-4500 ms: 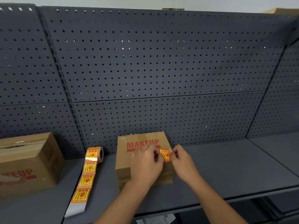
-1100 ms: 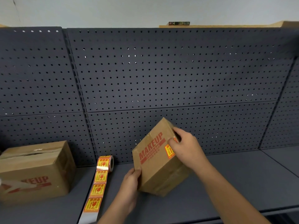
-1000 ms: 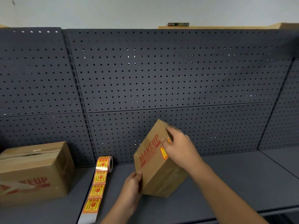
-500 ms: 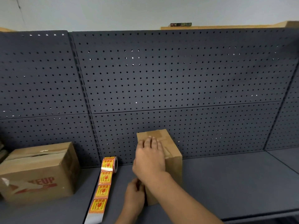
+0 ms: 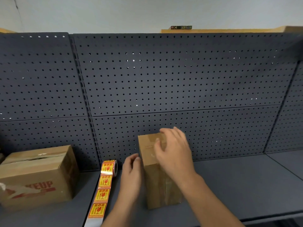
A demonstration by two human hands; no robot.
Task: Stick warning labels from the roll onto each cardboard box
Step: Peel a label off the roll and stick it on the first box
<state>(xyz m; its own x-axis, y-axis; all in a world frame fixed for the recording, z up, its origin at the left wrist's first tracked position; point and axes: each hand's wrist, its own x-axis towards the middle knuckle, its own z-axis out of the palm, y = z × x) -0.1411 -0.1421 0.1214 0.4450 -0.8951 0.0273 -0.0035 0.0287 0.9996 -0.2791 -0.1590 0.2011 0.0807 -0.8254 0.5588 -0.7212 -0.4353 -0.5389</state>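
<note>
Cardboard box [image 5: 157,182] stands upright at shelf [image 5: 237,185] centre, plain taped faces showing. Right hand [image 5: 173,153] over its top, fingers spread loose, gripping nothing. Left hand [image 5: 132,174] flat against box's 9 o'clock side, fingers relaxed. Label roll [image 5: 109,167] at 9 o'clock, strip [image 5: 100,194] trailing toward 6. Second box [image 5: 36,176] further at 9 o'clock.

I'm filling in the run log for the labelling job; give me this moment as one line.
phase: handling middle box on shelf | left hand: at box's left side | right hand: over box top, blurred | label roll: left of box | left box: untouched
</note>
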